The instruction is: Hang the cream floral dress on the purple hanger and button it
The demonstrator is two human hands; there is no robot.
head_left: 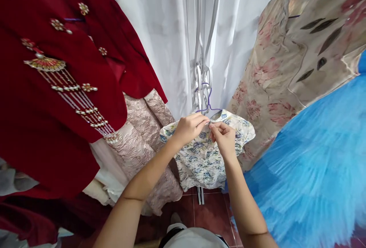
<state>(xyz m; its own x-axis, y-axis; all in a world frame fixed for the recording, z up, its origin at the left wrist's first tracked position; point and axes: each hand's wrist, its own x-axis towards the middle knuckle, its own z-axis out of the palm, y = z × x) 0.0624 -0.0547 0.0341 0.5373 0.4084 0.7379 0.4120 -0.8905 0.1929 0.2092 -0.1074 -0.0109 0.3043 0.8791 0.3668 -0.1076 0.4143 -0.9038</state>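
A small floral blouse (200,160), white with blue and yellow flowers, hangs on a purple hanger (209,105). The hanger hooks onto a white metal stand (200,31). My left hand (190,127) pinches the blouse's neckline from the left, fingers pressed together. Close beside it, my right hand (223,135) pinches the neckline from the right, thumb against fingertips. Between the fingertips shows a tiny shiny bit, too small to name. The cloth edge within each pinch is mostly covered by my fingers.
To the left hang a dark red jacket (108,69) with beaded ornaments and a pale pink textured skirt (140,152). On the right are a beige floral dress (263,72) and a bright blue tulle skirt (309,164). A white curtain (160,31) hangs behind; red tiles (210,213) cover the floor.
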